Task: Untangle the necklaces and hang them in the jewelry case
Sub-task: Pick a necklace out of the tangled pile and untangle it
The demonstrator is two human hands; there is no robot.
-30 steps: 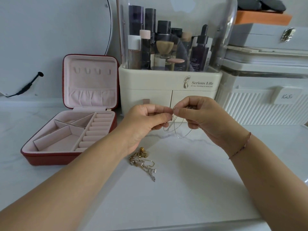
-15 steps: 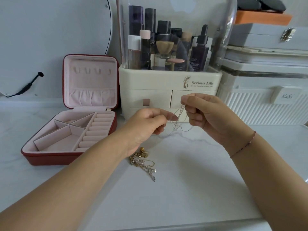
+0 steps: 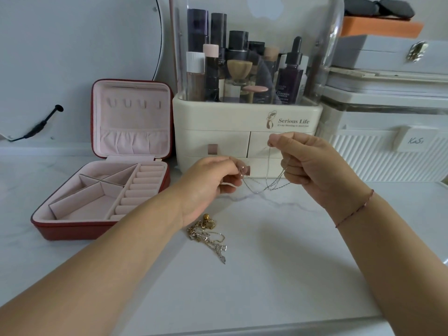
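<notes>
Pinched by left hand [image 3: 208,184] and right hand [image 3: 315,170], a chain [image 3: 268,188] sags right of the open case [image 3: 72,230]; a tangle [image 3: 208,235] lies there too.

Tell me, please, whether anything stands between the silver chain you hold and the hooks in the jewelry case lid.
Nothing visible does. The silver chain hangs between the left hand and right hand; the jewelry case stands open to their left, hooks bare.

Home vanity: cosmetics organizer [image 3: 247,122], round mirror [image 3: 72,57], marble countertop [image 3: 278,275].
</notes>
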